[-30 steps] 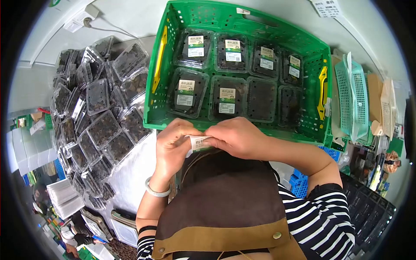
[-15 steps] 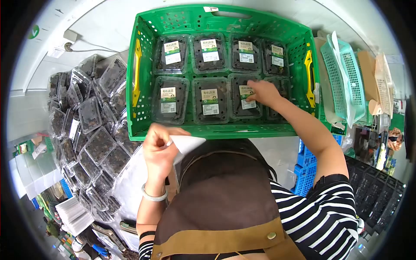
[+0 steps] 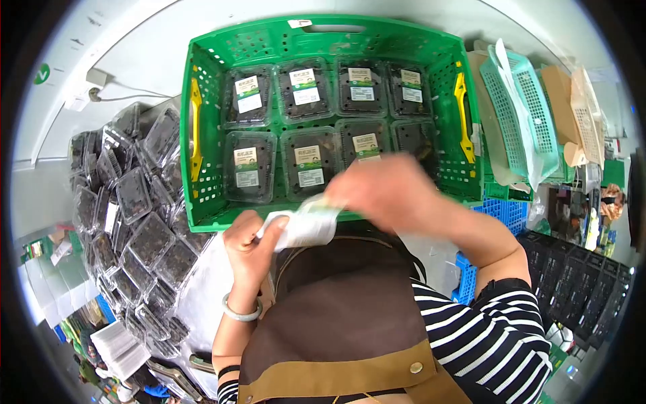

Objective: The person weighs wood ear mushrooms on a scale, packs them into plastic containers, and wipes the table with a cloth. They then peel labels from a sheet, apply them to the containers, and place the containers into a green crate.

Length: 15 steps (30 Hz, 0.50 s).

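One green slatted plastic crate [image 3: 323, 40] held eight clear plastic clamshell boxes of dark produce [image 3: 249, 101]; seven showed white-and-green labels [image 3: 309, 165]. Two yellow crate handles [image 3: 196, 128] showed.

The crate [image 3: 323, 40] sits just past the fingers [image 3: 350, 195], with boxes [image 3: 309, 165] lying inside it. A pile of boxes [image 3: 128, 209] lies left of the fingers. Baskets [image 3: 518, 114] stand to their right.

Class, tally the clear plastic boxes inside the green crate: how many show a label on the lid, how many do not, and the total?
Labelled clear plastic boxes: 7
Unlabelled clear plastic boxes: 1
Total in the green plastic crate: 8
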Each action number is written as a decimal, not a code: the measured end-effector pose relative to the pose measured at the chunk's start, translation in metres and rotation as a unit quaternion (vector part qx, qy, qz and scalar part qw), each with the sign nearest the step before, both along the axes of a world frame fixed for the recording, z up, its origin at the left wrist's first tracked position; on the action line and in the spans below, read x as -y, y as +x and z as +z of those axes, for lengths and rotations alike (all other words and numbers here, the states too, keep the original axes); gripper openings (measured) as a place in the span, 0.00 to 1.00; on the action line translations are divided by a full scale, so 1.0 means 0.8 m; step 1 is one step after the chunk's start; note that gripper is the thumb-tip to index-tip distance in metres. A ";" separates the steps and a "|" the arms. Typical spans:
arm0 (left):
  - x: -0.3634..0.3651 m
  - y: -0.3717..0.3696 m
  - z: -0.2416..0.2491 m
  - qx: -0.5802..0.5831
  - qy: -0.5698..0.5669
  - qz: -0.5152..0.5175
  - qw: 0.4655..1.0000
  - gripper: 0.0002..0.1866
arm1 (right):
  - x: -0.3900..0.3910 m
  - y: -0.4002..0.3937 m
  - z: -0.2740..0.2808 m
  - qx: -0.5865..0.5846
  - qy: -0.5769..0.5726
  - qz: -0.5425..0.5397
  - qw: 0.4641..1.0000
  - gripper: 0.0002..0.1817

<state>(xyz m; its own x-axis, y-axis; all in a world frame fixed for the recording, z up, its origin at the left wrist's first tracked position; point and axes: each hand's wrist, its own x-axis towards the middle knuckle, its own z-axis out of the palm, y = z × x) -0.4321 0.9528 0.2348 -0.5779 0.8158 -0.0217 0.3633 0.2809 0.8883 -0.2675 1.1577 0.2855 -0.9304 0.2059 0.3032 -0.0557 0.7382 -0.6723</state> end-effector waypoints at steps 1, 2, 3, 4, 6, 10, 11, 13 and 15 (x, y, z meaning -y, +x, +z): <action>-0.002 0.000 -0.001 0.004 0.054 0.013 0.998 0.13 | -0.023 0.010 0.023 0.026 -0.070 -0.124 0.989 0.12; -0.004 0.000 -0.002 0.008 0.108 0.027 0.994 0.13 | -0.053 0.024 0.039 0.049 -0.138 -0.246 0.958 0.12; 0.000 0.000 0.001 0.051 0.106 0.087 0.989 0.11 | -0.091 0.039 0.036 0.091 -0.123 -0.289 0.945 0.13; 0.008 -0.006 -0.004 0.105 0.122 0.113 0.980 0.06 | -0.129 0.056 0.028 0.132 -0.107 -0.330 0.929 0.14; 0.013 -0.009 0.002 0.216 0.085 0.186 0.955 0.07 | -0.184 0.097 -0.046 0.317 0.025 -0.267 0.910 0.20; 0.021 -0.010 -0.017 0.253 0.188 0.091 0.945 0.21 | -0.192 0.145 -0.183 0.461 0.134 -0.200 0.854 0.27; 0.019 -0.008 -0.011 0.239 0.176 0.073 0.952 0.32 | -0.191 0.147 -0.188 0.467 0.152 -0.218 0.843 0.29; 0.027 -0.006 -0.004 0.189 0.142 0.073 0.969 0.29 | -0.177 0.135 -0.177 0.476 0.190 -0.250 0.822 0.34; 0.046 -0.006 -0.011 0.138 0.100 0.093 0.981 0.21 | -0.186 0.153 -0.186 0.457 0.167 -0.280 0.827 0.41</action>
